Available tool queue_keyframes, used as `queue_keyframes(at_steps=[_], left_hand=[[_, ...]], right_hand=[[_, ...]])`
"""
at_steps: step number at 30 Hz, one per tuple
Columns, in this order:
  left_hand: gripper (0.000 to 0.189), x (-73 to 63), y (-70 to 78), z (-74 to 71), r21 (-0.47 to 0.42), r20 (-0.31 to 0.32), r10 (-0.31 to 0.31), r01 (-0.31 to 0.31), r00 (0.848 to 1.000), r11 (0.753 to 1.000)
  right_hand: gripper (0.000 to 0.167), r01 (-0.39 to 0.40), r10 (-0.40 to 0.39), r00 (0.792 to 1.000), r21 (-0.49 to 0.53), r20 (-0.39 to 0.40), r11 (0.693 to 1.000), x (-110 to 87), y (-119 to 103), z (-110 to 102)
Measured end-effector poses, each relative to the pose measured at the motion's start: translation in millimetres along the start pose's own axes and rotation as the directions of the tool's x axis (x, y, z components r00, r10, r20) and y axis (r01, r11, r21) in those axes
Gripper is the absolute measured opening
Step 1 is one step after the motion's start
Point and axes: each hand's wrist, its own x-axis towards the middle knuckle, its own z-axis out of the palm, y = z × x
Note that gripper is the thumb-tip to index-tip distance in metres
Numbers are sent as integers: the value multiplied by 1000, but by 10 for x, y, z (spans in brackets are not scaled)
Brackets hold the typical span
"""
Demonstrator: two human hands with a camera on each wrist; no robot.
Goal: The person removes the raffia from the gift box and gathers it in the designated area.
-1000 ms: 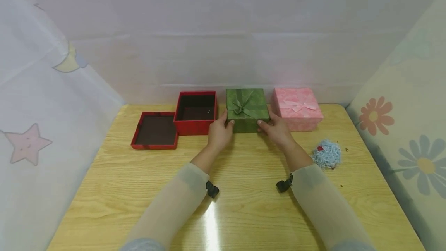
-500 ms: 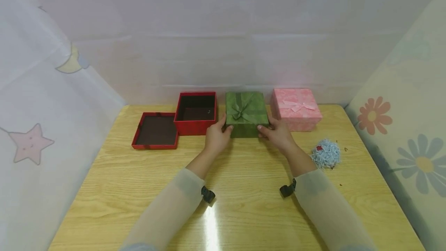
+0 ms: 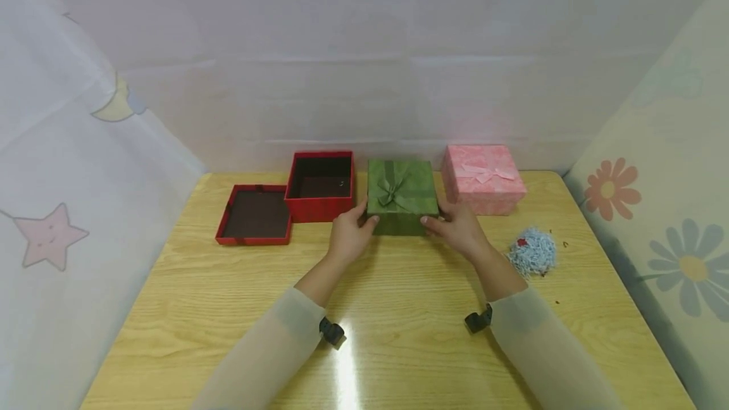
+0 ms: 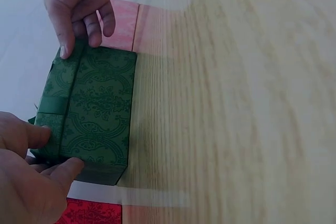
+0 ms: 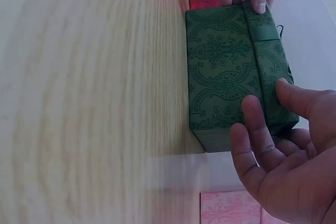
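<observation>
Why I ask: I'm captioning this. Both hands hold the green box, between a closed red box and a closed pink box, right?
Not quite: the head view shows the red box open, its lid lying beside it. The left hand and right hand do hold the green box, and the pink box is closed.

Pale cloth walls (image 3: 364, 81), printed pink star (image 3: 51, 237), printed flowers (image 3: 693, 268), wood-grain table (image 3: 410, 334), bright glare (image 3: 346, 366)

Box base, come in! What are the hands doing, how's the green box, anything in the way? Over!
Left hand and right hand gripping green box by its sides. Lid on, bow on top. Red box left, pink box right, neither in front.
</observation>
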Motion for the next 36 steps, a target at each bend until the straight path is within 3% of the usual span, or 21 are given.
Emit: queue_keyframes(at_steps=[8,19,27,36], left_hand=[[58,-158,3,-68,-21,10,-2,2,1000,1000],[59,-399,-14,-140,-93,40,-31,35,999,995],[60,-565,25,-197,-177,63,-15,26,998,984],[58,-726,50,-254,-223,77,-50,66,996,973]], right_hand=[[67,18,-18,1000,-24,-7,1000,-175,-34,46],[84,-76,74,997,-108,-29,991,-371,-31,93],[87,-119,118,993,-134,-17,984,-510,-62,124],[85,-84,81,996,-140,-21,987,-643,-89,158]])
